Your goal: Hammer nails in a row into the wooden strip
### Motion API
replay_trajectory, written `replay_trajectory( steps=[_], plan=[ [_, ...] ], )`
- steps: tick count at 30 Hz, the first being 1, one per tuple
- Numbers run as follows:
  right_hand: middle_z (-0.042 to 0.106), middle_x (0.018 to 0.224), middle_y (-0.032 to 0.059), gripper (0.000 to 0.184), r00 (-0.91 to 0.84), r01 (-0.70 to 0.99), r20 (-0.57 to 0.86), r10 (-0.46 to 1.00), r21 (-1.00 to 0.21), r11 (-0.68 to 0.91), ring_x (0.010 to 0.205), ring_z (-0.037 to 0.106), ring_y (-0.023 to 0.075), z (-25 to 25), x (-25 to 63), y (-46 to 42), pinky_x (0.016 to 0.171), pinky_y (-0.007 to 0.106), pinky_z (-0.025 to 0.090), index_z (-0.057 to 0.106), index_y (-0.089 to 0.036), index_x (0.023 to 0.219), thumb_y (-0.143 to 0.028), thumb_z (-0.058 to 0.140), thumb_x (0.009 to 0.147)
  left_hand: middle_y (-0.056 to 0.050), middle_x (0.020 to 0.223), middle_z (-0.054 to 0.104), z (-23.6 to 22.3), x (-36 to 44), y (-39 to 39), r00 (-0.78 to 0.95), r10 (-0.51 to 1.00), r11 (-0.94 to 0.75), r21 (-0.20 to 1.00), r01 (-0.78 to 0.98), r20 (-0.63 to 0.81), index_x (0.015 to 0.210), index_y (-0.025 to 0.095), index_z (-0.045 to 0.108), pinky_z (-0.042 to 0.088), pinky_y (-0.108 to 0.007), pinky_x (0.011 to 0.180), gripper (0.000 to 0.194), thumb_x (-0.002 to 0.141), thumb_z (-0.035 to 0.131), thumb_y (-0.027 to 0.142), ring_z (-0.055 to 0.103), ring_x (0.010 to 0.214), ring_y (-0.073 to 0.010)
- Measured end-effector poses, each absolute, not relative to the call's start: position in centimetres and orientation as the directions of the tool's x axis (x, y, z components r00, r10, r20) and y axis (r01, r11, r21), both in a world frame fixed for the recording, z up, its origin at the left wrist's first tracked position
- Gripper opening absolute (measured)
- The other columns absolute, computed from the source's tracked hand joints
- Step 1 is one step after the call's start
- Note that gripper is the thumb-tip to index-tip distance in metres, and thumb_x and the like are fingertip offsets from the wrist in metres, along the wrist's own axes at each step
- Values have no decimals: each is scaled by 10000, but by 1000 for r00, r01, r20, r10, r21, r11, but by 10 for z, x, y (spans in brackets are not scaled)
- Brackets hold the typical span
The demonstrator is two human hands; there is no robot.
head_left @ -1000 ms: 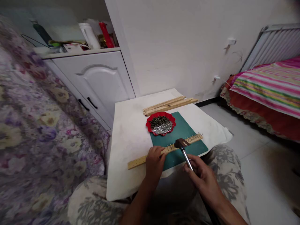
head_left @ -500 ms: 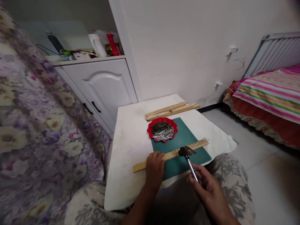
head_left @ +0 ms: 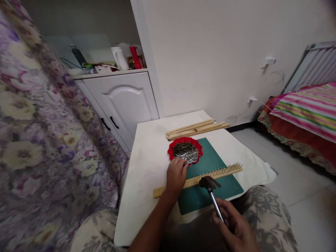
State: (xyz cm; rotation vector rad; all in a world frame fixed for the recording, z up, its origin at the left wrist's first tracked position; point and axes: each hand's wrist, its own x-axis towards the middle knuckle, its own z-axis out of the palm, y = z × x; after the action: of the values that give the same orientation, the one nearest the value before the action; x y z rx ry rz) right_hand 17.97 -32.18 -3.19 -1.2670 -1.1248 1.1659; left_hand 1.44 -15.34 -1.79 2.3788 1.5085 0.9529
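My left hand (head_left: pixel 176 174) is at the near edge of a red scalloped bowl (head_left: pixel 170 144) full of loose nails (head_left: pixel 185 149). Its fingers are curled together; whatever lies between the fingertips is too small to make out. My right hand (head_left: pixel 232 220) grips the shiny handle of a claw hammer (head_left: pixel 209 183), whose dark head is over a long wooden strip (head_left: pixel 193 181). Rows of nails stand up from the strip's right part, many leaning; small holes or marks dot its left end. The strip lies across a green mat (head_left: pixel 194 201), passing behind my left wrist.
More wooden strips (head_left: pixel 193 130) lie at the back of the white table (head_left: pixel 141 157). Behind it are a wall and a white cabinet (head_left: pixel 126 105). A floral curtain (head_left: pixel 65 150) hangs at left, and a bed (head_left: pixel 307 108) stands at right.
My left hand has let go of the wooden strip and moved forward to the bowl of nails. My right hand still has the hammer over the strip. The whole view has shifted slightly.
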Motion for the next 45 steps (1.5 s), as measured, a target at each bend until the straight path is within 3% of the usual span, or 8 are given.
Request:
replay_trajectory(
  steps=[10,14,20,22,31,36,40,45],
  plan=[
    [648,714,19,337,213,-54,0,977,-998,12,723,642,195,-35,177,-317,682,246,508,632,-218,1062,-393,655,775,-38,955,622,-17,49,-105,253,943,-311,306,900,216,900,223,651,393,-257,716,145,862,512,225,573,894,-169],
    [673,770,39,359,144,-38,-29,989,-999,-24,739,642,198,-34,179,-315,713,268,511,625,-203,1078,-385,666,771,-22,919,638,-15,41,-110,231,948,-287,279,916,217,873,221,648,373,-249,683,154,872,494,231,580,829,-152],
    [637,701,20,362,270,-91,-6,963,-996,20,732,624,208,-33,173,-316,682,276,511,629,-215,1046,-443,655,766,-43,921,632,-16,32,-116,224,941,-289,260,921,252,885,206,640,376,-269,711,157,873,483,204,570,871,-179],
    [644,719,26,367,235,-92,-19,972,-996,3,720,617,205,-34,173,-316,682,280,510,631,-219,1048,-448,660,762,-57,946,627,-17,33,-116,232,936,-304,273,913,265,913,201,639,385,-283,731,139,865,512,232,566,896,-194],
    [612,669,-4,348,249,-102,-9,969,-995,17,648,598,181,-38,170,-315,667,270,494,642,-227,1017,-431,688,739,-59,939,632,-9,43,-111,207,965,-243,252,937,162,904,209,647,390,-273,690,124,849,539,234,590,863,-194],
    [633,718,16,346,249,-107,-19,968,-994,8,705,610,196,-34,173,-316,681,276,495,632,-219,1025,-424,680,751,-43,950,598,-13,37,-115,207,947,-266,238,934,245,889,215,616,376,-265,677,113,842,517,188,570,853,-179],
    [630,720,17,351,196,-129,-34,980,-992,-9,713,611,201,-32,174,-315,683,281,500,636,-216,1025,-422,690,745,-41,959,588,-16,35,-117,212,928,-298,266,917,308,871,208,594,367,-261,674,121,829,502,141,555,854,-173],
    [646,725,17,339,300,-197,-3,954,-979,59,674,597,174,-28,166,-313,629,244,483,646,-212,991,-441,685,744,-11,870,606,-19,33,-117,186,927,-316,412,855,325,826,209,578,352,-246,663,116,805,513,116,552,794,-153]
  ],
)
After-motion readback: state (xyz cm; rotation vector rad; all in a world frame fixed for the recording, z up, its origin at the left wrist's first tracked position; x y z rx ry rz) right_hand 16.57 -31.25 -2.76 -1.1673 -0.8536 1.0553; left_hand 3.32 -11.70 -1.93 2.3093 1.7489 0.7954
